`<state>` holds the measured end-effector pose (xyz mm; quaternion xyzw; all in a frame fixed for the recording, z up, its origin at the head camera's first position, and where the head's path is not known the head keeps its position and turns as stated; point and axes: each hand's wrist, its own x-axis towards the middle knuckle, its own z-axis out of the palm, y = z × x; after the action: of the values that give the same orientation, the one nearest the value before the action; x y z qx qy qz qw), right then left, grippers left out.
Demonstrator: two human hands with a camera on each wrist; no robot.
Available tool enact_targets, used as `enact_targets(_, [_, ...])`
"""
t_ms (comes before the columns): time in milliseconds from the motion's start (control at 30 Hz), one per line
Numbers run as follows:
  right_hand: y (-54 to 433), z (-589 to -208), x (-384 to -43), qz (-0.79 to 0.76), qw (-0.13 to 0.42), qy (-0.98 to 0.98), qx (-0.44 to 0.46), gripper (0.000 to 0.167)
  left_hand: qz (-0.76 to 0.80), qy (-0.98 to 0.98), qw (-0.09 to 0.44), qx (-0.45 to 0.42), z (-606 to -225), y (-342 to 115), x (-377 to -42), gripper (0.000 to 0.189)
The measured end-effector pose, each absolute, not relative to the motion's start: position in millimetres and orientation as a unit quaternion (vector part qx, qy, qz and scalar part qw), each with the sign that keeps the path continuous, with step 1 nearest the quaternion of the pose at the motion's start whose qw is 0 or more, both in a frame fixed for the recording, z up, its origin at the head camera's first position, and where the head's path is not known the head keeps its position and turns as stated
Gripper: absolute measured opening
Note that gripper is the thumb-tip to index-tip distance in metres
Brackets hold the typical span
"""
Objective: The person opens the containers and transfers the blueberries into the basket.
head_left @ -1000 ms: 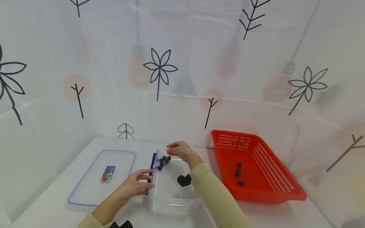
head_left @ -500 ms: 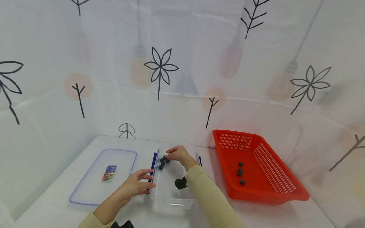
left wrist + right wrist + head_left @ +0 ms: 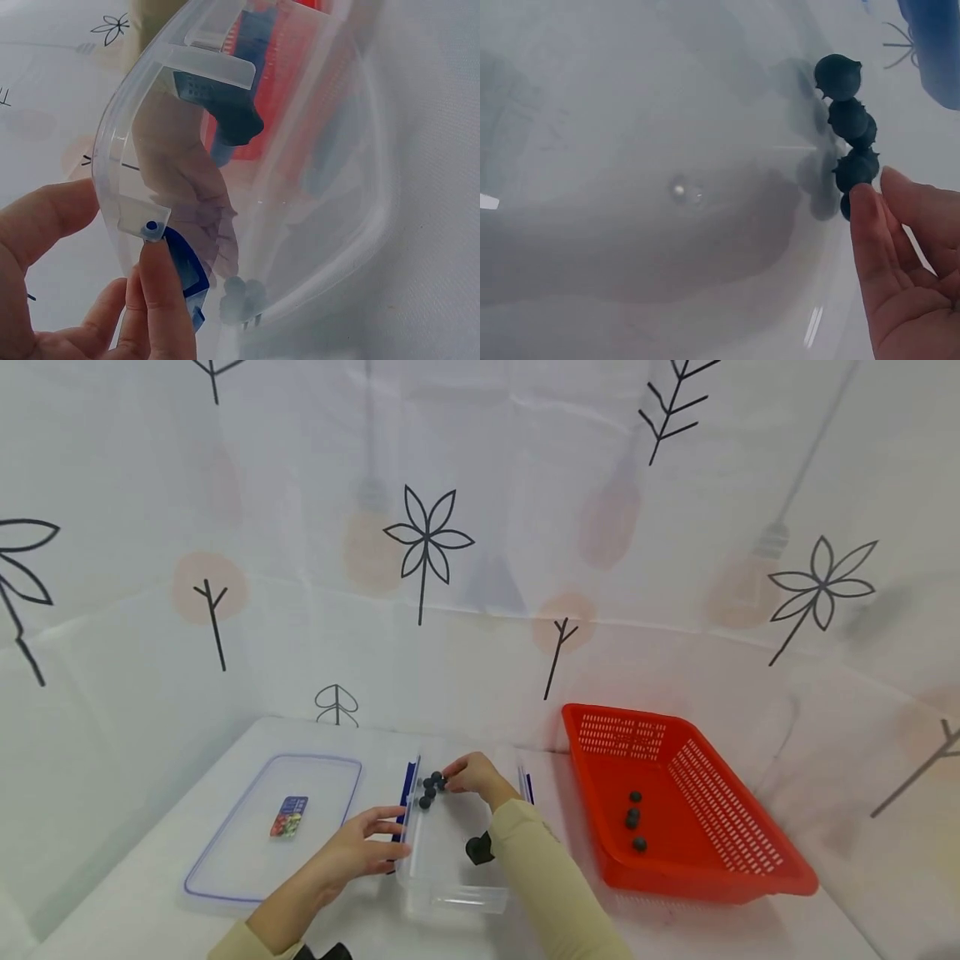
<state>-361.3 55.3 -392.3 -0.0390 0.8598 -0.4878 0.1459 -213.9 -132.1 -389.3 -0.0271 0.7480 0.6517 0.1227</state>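
A clear plastic box (image 3: 468,897) with blue-edged latches stands mid-table. My left hand (image 3: 356,845) holds its left side: in the left wrist view the thumb meets the rim and a fingertip presses beside the blue latch (image 3: 185,259). Several blueberries (image 3: 425,802) lie in a crooked row along the box's left inner side toward the far end. Reaching over the box, my right hand (image 3: 476,777) has its fingertips down among them. In the right wrist view, thumb and forefinger pinch at the lower end of the row of blueberries (image 3: 838,77), partly hiding the lowest one.
At the right stands a red perforated basket (image 3: 705,878) with several blueberries (image 3: 636,814) on its floor. Left of the box lies a clear lid (image 3: 240,831) with a blue border and a printed label (image 3: 288,817). A patterned white curtain (image 3: 480,668) rises behind the table.
My right hand has come down from above the box's far end to the blueberries, its fingers closing in on them. The left hand stays on the box's side.
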Motion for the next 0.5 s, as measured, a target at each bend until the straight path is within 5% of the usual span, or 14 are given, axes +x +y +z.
enact_targets(500, [54.3, -395.7, -359.9, -0.430, 0.181, 0.881, -0.079, 0.029, 0.651, 0.751, 0.110, -0.030, -392.0, -130.8, -216.1, 0.062])
